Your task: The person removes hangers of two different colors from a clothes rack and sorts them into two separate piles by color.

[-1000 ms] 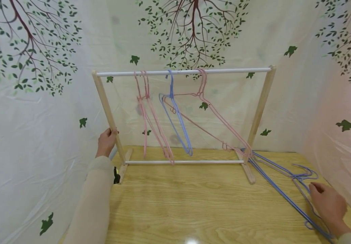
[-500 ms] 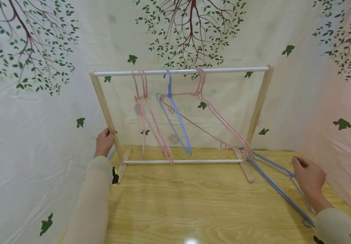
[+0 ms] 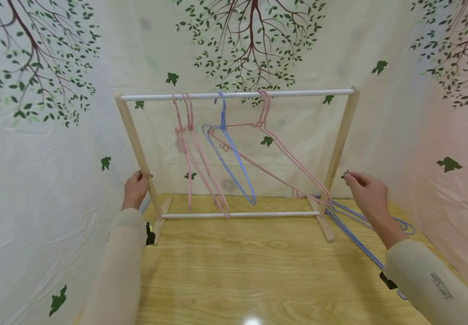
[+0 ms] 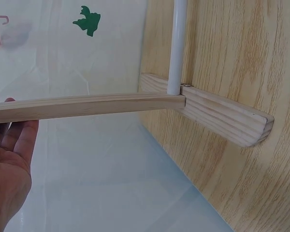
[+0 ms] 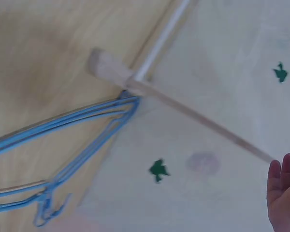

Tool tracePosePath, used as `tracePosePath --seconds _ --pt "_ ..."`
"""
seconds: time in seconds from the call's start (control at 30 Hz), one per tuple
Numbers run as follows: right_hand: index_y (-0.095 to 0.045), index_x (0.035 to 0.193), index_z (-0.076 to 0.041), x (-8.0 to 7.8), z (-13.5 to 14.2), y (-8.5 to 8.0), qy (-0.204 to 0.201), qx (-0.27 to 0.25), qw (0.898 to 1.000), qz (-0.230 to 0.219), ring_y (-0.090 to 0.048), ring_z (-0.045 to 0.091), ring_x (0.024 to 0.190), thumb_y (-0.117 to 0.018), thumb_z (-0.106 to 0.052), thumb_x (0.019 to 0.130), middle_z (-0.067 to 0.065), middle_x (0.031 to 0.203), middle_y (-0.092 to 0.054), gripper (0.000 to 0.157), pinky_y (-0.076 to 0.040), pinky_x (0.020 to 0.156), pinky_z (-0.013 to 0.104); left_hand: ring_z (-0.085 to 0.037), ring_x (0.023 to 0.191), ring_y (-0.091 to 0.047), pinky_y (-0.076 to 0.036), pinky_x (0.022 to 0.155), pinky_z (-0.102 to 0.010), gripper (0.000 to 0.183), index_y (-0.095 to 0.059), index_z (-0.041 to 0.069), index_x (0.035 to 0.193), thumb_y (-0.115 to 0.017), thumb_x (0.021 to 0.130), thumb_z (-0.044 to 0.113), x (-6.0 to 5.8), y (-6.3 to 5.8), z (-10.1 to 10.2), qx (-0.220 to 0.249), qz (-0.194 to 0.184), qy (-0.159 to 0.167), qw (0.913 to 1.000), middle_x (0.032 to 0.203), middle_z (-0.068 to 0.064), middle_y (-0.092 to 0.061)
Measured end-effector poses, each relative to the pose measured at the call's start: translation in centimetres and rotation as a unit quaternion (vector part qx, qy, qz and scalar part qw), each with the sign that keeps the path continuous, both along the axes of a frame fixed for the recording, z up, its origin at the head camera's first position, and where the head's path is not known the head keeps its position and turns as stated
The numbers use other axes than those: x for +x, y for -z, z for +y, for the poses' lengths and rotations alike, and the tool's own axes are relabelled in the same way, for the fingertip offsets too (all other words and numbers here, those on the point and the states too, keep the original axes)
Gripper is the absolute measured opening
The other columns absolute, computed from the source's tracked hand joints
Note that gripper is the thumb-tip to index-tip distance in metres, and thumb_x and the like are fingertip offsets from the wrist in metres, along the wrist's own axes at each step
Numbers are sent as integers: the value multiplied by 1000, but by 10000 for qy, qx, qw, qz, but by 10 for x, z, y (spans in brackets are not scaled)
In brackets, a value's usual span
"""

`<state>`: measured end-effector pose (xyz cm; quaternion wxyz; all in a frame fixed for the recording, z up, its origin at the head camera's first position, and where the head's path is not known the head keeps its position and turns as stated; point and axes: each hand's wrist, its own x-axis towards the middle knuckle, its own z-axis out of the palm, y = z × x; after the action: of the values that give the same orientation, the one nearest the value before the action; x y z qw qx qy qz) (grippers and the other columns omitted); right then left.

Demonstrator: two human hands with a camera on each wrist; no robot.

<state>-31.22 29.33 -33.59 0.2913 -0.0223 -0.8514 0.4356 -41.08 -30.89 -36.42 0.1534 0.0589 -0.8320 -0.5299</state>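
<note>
My left hand (image 3: 136,187) grips the left wooden post (image 3: 131,135) of a clothes rack; in the left wrist view the fingers (image 4: 26,140) lie against the post (image 4: 96,107). My right hand (image 3: 367,192) is in the air just right of the rack's right post (image 3: 341,135), holding nothing, its fingers loosely bent. On the white top rail (image 3: 299,94) hang pink hangers (image 3: 207,169) at the left, a blue hanger (image 3: 223,119) in the middle and more pink hangers (image 3: 288,151) to its right, swung sideways. Blue hangers (image 5: 63,123) lie on the table beyond the rack's right foot.
The rack's feet (image 3: 325,228) stand on a wood-grain table (image 3: 234,266), joined by a white lower rail (image 3: 258,214). A pale curtain (image 3: 413,113) printed with trees and leaves encloses the back and sides. My right sleeve (image 3: 429,275) passes over the pile of blue hangers.
My right hand has risen from over the blue hangers and moved left and forward to beside the right post. The left hand keeps its grip, and the view has shifted slightly.
</note>
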Motion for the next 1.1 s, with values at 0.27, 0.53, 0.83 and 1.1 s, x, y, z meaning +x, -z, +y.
tracePosePath --seconds 0.27,0.53,0.83,1.1 --pt "-68 125 -1 -10 -44 -40 -613 112 9978 -228 -57 -3 86 -56 -44 99 14 112 -70 51 -44 75 15 -39 127 -46 -35 108 -52 51 -50 3 142 -37 106 37 -4 1 -3 20 -73 120 9999 143 -23 -49" --pt "-64 132 -4 -23 -76 -65 -1089 417 9914 -594 -60 29 109 -54 -47 101 19 123 -66 54 -47 90 40 -38 130 -44 -33 109 -53 53 -46 5 147 -37 106 37 -13 2 -5 67 -138 195 9997 144 -22 -49" --pt "-64 132 -4 -39 -92 -67 -1345 443 9860 -885 -58 31 110 -55 -49 99 18 122 -66 56 -48 89 44 -38 131 -44 -33 110 -52 50 -49 5 145 -38 106 34 -14 0 -6 93 -151 157 9997 145 -22 -48" --pt "-66 128 -2 -45 -96 -66 -1345 232 9855 -1003 -64 29 105 -58 -44 99 18 116 -69 51 -50 86 37 -38 132 -43 -33 110 -51 51 -46 6 148 -38 106 33 -15 1 -7 148 -121 182 9997 145 -21 -49"
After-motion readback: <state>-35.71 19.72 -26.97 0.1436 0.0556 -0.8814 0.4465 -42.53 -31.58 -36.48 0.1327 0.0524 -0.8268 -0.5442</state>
